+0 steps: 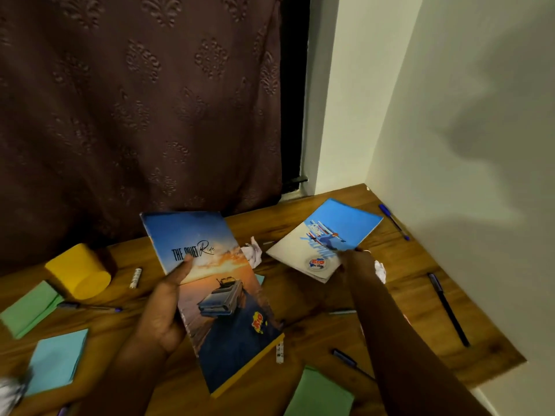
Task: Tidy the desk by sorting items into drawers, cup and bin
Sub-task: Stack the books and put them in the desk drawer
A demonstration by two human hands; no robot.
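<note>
left hand (pixel 163 313) holds car notebook (pixel 220 298), right hand (pixel 354 261) blue notebook (pixel 329 232); cup (pixel 79 273) sideways

A wooden desk (pixel 405 259) fits a white-walled corner (pixel 465 115) beside a brown patterned curtain (pixel 135 115).

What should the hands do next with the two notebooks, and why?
Probably the right hand should lift the blue notebook off the desk and bring it to the car notebook. The right hand touches its near edge, and the left hand grips the car notebook in the air, so stacking the pair looks likely.
</note>
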